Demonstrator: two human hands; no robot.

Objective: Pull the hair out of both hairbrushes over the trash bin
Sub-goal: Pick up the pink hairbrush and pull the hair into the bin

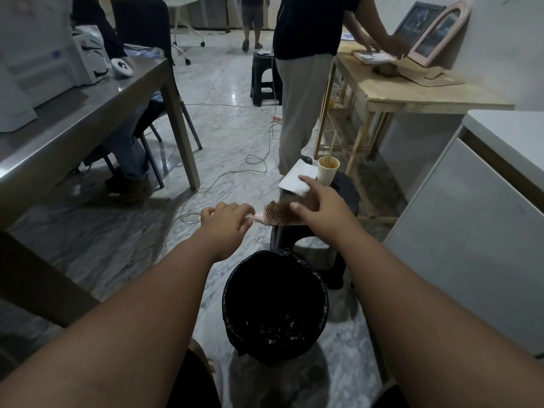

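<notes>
So the left hand [228, 217] grips a pink brush [272, 217] by its handle, beyond the bin [275, 304]. The right hand [316, 206] pinches the brown hair [294, 203], index finger sticking out.

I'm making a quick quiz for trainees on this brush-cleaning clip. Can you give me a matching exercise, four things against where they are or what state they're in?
Things:
1. hairbrush
2. trash bin
3. paper cup
4. left hand

Places or states:
A. on the floor, lined with a black bag
B. closed around the pink handle
C. standing on the dark stool
D. held between both hands, brown hair in its bristles

Pairs: 1-D, 2-A, 3-C, 4-B
</notes>
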